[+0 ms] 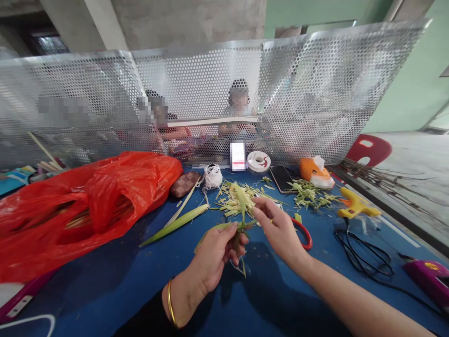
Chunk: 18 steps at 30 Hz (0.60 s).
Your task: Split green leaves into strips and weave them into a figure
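Observation:
My left hand pinches a bundle of folded green leaf strips above the blue table, one pale strip standing upright. Thin white thread ends hang beneath the fingers. Just right of the bundle is my right hand, thumb and fingertips drawn together beside the strips; what lies between them is hard to make out. Partly behind that hand is a red loop handle. A long green husk leaf lies to the left. Beyond my hands is a pile of pale shredded leaf pieces.
A red plastic bag covers the left side. Toward the back are white string, a ribbon spool, a dark phone and tissues. A yellow glue gun trails black cord at right. Perforated metal screen; people behind.

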Each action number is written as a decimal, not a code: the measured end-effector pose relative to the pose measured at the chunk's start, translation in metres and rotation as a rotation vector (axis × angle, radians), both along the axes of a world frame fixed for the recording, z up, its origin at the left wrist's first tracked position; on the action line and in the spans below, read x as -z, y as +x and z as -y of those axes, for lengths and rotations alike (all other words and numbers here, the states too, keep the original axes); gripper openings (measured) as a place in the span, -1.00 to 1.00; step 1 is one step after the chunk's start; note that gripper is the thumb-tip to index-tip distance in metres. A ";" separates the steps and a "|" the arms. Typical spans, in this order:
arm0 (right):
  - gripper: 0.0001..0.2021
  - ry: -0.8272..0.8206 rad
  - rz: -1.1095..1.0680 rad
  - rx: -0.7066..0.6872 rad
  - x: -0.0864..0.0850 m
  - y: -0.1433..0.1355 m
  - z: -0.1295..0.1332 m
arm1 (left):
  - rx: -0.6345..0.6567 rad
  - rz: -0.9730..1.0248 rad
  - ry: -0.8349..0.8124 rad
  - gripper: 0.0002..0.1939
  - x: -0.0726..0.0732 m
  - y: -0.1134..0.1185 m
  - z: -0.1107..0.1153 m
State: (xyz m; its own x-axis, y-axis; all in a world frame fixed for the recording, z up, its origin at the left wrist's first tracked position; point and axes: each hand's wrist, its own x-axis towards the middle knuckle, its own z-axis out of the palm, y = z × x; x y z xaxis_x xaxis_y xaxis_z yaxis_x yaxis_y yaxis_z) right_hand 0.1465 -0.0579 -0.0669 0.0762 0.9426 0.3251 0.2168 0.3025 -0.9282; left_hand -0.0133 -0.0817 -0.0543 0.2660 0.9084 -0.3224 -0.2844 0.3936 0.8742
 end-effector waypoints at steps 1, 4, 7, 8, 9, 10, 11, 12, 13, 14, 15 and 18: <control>-0.78 0.093 0.074 0.066 -0.001 0.002 0.001 | -0.023 0.021 -0.001 -0.69 -0.001 -0.001 -0.001; -0.84 0.251 0.214 0.101 -0.005 0.002 0.010 | -0.086 0.062 0.038 -0.71 -0.005 -0.006 -0.005; -0.71 0.120 0.227 -0.080 -0.006 -0.004 0.017 | -0.136 0.075 0.094 -0.72 -0.007 -0.008 -0.008; -0.72 0.050 0.205 -0.134 -0.006 -0.008 0.018 | -0.144 0.072 0.108 -0.73 -0.007 -0.009 -0.008; -0.75 -0.016 0.169 -0.195 -0.005 -0.012 0.019 | -0.148 0.068 0.118 -0.75 -0.007 -0.009 -0.007; -0.78 -0.074 0.116 -0.262 -0.004 -0.016 0.020 | -0.149 0.064 0.122 -0.77 -0.007 -0.008 -0.006; -0.79 -0.126 0.051 -0.333 -0.003 -0.019 0.020 | -0.146 0.061 0.117 -0.78 -0.007 -0.007 -0.005; -0.78 -0.175 -0.017 -0.398 -0.001 -0.023 0.020 | -0.143 0.060 0.108 -0.79 -0.007 -0.007 -0.004; -0.75 -0.218 -0.076 -0.453 0.000 -0.025 0.021 | -0.138 0.060 0.097 -0.79 -0.006 -0.006 -0.003; -0.71 -0.254 -0.116 -0.488 0.001 -0.027 0.021 | -0.135 0.059 0.089 -0.79 -0.006 -0.005 -0.003; -0.67 -0.280 -0.135 -0.500 0.003 -0.029 0.022 | -0.135 0.055 0.086 -0.78 -0.005 -0.005 -0.002; -0.62 -0.301 -0.095 -0.451 0.006 -0.029 0.024 | -0.165 0.034 0.110 -0.76 -0.004 -0.006 -0.004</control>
